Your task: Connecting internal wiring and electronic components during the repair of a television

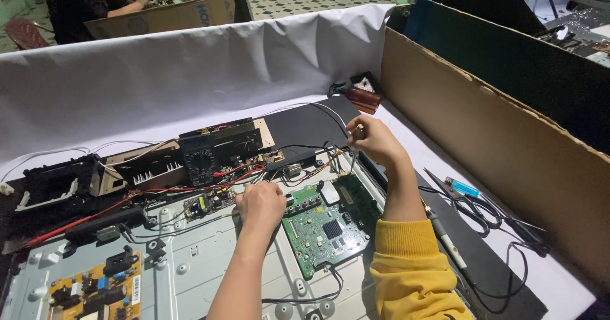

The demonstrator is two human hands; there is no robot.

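My right hand [375,139] pinches a thin black wire [330,113]; my left hand [260,204], fisted, presses beside the green circuit board [327,228]. Tugging could tear a connector.

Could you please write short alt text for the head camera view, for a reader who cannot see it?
A person's left hand rests beside a green circuit board on a grey metal chassis, while the right hand, in a yellow sleeve, pinches something small above the wires. A black multimeter lies behind.
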